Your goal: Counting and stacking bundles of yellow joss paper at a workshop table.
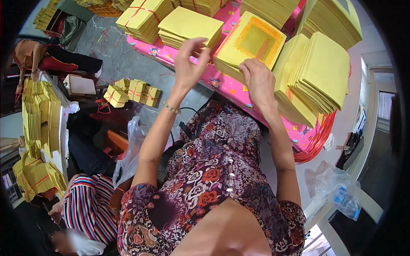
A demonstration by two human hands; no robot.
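Observation:
A thick stack of yellow paper sheets with an orange-gold printed square point(252, 45) lies on the pink patterned table point(179, 54). My right hand point(256, 81) presses its fingertips on the near corner of that stack. My left hand point(190, 59) is raised just left of it, fingers apart and empty, above the edge of another plain yellow stack point(190, 26). A fanned pile of yellow sheets point(320, 77) lies to the right of my right hand.
More yellow stacks, some tied with red string point(141, 17), cover the table's far side. Small tied bundles point(132, 91) sit on the floor at left, beside tall yellow piles point(40, 115). A person in a striped shirt point(87, 207) sits at lower left; another crouches at far left point(38, 57). Red bands point(318, 143) hang off the table edge.

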